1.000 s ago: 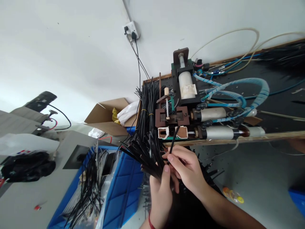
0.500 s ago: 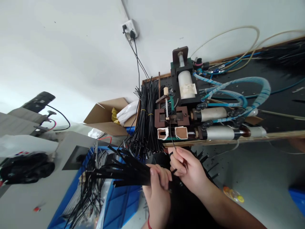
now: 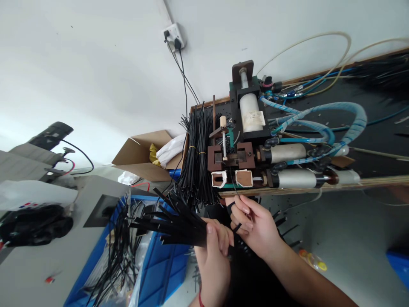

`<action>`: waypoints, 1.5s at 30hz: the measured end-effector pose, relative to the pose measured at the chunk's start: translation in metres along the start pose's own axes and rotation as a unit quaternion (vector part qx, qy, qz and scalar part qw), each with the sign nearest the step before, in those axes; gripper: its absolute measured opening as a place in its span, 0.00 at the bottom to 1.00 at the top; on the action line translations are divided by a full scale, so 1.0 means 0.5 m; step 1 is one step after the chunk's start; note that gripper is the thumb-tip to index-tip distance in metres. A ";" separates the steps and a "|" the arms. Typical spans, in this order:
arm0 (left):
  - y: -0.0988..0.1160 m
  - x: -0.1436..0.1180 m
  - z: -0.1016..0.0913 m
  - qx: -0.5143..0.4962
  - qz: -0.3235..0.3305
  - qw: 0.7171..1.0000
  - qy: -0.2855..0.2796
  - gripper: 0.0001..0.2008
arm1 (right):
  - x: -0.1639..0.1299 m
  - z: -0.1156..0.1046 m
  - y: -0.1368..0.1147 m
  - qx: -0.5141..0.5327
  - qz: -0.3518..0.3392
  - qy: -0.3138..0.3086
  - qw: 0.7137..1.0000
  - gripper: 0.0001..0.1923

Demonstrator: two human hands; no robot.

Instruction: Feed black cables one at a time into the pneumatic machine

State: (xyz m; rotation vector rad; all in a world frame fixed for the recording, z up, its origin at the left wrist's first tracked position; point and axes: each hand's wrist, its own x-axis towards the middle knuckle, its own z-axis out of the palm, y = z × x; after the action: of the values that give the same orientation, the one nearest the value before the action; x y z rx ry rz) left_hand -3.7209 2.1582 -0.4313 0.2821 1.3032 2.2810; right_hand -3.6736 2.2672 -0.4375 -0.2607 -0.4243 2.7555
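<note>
Left hand (image 3: pixel 213 251) clamps the fanned bundle of black ties (image 3: pixel 169 221); right hand (image 3: pixel 252 226) pinches one tie (image 3: pixel 232 194) under the machine (image 3: pixel 238 160) at the counter's near edge: feed it straight, judging by the slot

Matt black plastic ties (image 3: pixel 166 221); smooth metal cylinders (image 3: pixel 298 178); glossy blue hoses (image 3: pixel 351 123); brown cardboard box (image 3: pixel 143 155); wooden board edge (image 3: pixel 367 182); blue plastic crate (image 3: pixel 162 264).

Paper label (image 3: pixel 254 120) on white cylinder (image 3: pixel 251 111) of bench machine: print present, too small and blurred to read. Red and blue marks on white bag (image 3: pixel 30 204) at left: illegible. No other text, brand, number or sign readable.
</note>
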 end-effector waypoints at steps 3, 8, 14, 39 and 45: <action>0.002 0.000 0.002 0.003 0.004 1.000 -0.001 0.19 | 0.006 -0.002 -0.001 0.005 0.007 -0.002 1.000 0.27; 0.002 -0.003 0.004 0.013 0.009 1.000 -0.006 0.18 | 0.013 -0.004 -0.005 0.020 0.020 -0.010 1.000 0.26; -0.004 -0.005 0.003 0.016 0.002 1.000 -0.011 0.18 | 0.012 -0.007 -0.007 0.009 0.023 -0.012 1.000 0.27; -0.008 -0.006 0.005 0.035 -0.013 0.999 0.003 0.20 | 0.017 -0.007 -0.008 -0.016 0.015 -0.002 1.000 0.25; -0.014 -0.016 -0.014 0.068 -0.025 0.997 0.007 0.20 | 0.012 -0.004 0.010 -0.124 -0.038 0.023 0.991 0.23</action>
State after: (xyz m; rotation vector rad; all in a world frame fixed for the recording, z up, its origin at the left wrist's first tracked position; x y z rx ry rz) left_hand -3.7146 2.1516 -0.4404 0.2764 1.4598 2.1606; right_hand -3.6800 2.2654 -0.4418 -0.3595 -0.7490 2.6150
